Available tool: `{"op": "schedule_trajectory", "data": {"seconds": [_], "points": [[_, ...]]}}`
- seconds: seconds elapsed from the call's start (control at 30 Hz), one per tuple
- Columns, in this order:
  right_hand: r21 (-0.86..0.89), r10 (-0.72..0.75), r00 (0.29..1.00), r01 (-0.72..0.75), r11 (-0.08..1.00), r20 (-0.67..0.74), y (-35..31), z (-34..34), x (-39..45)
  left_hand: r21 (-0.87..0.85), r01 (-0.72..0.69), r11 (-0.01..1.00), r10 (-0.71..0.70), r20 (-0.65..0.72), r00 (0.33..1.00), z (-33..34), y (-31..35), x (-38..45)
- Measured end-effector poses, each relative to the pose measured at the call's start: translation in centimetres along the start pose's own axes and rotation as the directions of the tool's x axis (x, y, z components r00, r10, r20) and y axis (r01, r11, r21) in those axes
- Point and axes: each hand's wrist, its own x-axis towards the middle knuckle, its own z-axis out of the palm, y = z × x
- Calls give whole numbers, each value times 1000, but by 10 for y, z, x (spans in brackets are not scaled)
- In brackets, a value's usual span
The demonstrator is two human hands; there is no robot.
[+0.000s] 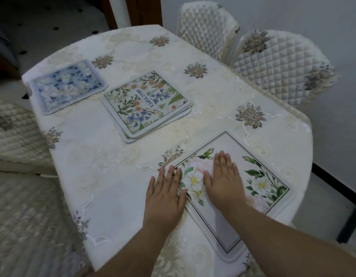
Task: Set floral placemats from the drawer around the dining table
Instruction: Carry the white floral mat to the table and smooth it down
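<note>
A white placemat with white flowers and a thin dark border (259, 172) lies on the near right part of the dining table (97, 172). My right hand (223, 180) presses flat on it with straight fingers. My left hand (166, 194) lies flat at its left edge, fingertips on the mat's corner. In the table's middle sits a small stack of placemats (147, 104), its top one printed with wildflowers and the word BEAUTIFUL. A blue floral placemat (68, 86) lies at the far left edge.
The table has a cream embroidered cloth. Two quilted chairs (281, 64) stand at the far right against a wall. Another quilted chair (13, 128) stands at the left. The drawer is out of view.
</note>
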Motion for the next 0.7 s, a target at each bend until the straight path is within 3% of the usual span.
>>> {"op": "schedule_trajectory", "data": {"seconds": [0.17, 0.27, 0.4, 0.7], "points": [[-4, 1, 999, -1, 1000, -38, -1, 0, 0, -79, 37, 996, -40, -39, 998, -17, -19, 22], [-17, -6, 1000, 6, 1000, -20, 0, -1, 0, -36, 109, 993, -112, -70, 991, -42, -48, 65], [-30, 5, 1000, -6, 1000, -25, 1, 0, -1, 1, 186, 982, -186, -4, 982, -66, -84, 110], [-29, 16, 1000, -17, 999, -15, -2, -3, 0, 6, 173, 985, -173, 86, 981, -67, -112, 127]]}}
